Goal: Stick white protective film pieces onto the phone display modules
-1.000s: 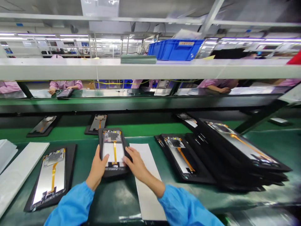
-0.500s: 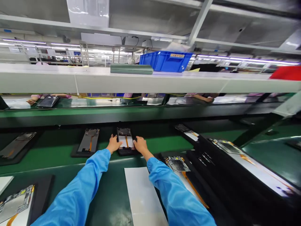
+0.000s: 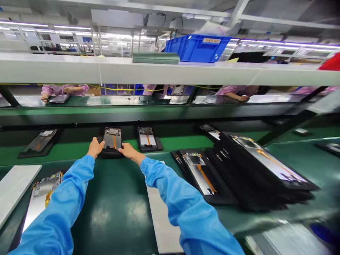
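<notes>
My left hand (image 3: 95,147) grips the left edge of a grey opened tablet (image 3: 112,139) with a circuit board and an orange ribbon cable. My right hand (image 3: 130,152) pinches its lower right corner. Under the tablet is a black pad, on the green belt (image 3: 174,143). Just to the right lies a second opened tablet (image 3: 147,139), silver-white with the same kind of orange cable, on its own black pad. Farther left on the belt, apart from my hands, a third tablet (image 3: 41,141) rests on another pad.
To the right, black pads (image 3: 247,180) are stacked, with opened tablets (image 3: 268,161) on them. White boards (image 3: 162,212) lie on the near green table (image 3: 119,205). Above the belt runs a white shelf (image 3: 66,71) bearing a blue crate (image 3: 198,47). Co-workers' hands (image 3: 240,97) show beyond.
Both hands have let go of the silver-white tablet and moved left onto the grey one. The view has shifted, so more of the right-hand stack shows.
</notes>
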Action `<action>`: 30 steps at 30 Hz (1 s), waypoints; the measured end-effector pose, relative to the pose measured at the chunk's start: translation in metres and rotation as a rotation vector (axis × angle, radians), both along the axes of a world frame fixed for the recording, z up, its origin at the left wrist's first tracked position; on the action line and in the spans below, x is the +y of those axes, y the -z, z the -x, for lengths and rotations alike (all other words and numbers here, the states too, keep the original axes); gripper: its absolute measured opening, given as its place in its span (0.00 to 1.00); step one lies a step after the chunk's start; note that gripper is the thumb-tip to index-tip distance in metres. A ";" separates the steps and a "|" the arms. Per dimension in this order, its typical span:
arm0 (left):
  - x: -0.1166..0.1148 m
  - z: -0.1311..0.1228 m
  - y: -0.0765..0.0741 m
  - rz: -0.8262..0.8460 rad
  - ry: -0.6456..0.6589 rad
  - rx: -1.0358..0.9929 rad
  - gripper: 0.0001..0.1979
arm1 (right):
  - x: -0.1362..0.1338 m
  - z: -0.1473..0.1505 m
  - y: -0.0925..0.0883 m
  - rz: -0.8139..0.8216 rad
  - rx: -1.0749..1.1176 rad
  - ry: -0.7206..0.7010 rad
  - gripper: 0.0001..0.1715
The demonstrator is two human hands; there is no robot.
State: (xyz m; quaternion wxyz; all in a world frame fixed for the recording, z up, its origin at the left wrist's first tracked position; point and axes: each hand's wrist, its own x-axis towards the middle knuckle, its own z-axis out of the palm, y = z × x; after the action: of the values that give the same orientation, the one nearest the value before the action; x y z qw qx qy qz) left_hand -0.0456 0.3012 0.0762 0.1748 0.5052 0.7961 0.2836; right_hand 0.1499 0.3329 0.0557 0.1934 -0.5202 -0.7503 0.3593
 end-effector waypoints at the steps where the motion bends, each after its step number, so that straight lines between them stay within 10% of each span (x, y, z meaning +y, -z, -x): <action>1: -0.019 -0.004 -0.002 -0.013 0.011 -0.018 0.27 | -0.020 -0.012 -0.005 -0.005 -0.004 -0.005 0.05; 5: -0.129 -0.025 0.013 -0.100 0.096 -0.068 0.30 | -0.136 -0.061 -0.007 -0.069 0.024 -0.020 0.17; 9: -0.251 -0.042 0.069 -0.198 0.102 -0.109 0.32 | -0.253 -0.081 0.019 -0.068 0.100 -0.075 0.24; 13: -0.314 -0.044 0.111 -0.107 0.058 0.057 0.35 | -0.300 -0.091 0.041 -0.027 0.070 -0.161 0.25; 18: -0.311 -0.059 0.086 -0.357 0.173 0.214 0.35 | -0.253 -0.143 0.032 -0.214 -0.059 0.096 0.13; 23: -0.261 -0.130 0.049 -0.425 0.883 0.420 0.27 | -0.188 -0.176 0.038 -0.149 -0.281 0.262 0.11; 30: -0.213 -0.174 0.078 -0.187 1.153 0.544 0.22 | -0.174 -0.159 0.071 -0.119 -0.369 0.369 0.12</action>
State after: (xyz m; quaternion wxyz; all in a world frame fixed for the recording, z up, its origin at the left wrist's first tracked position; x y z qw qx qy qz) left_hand 0.1285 0.0880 -0.0018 0.0464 0.9189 0.3846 0.0743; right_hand 0.3088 0.1591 -0.0156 0.1457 -0.6924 -0.6853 0.1723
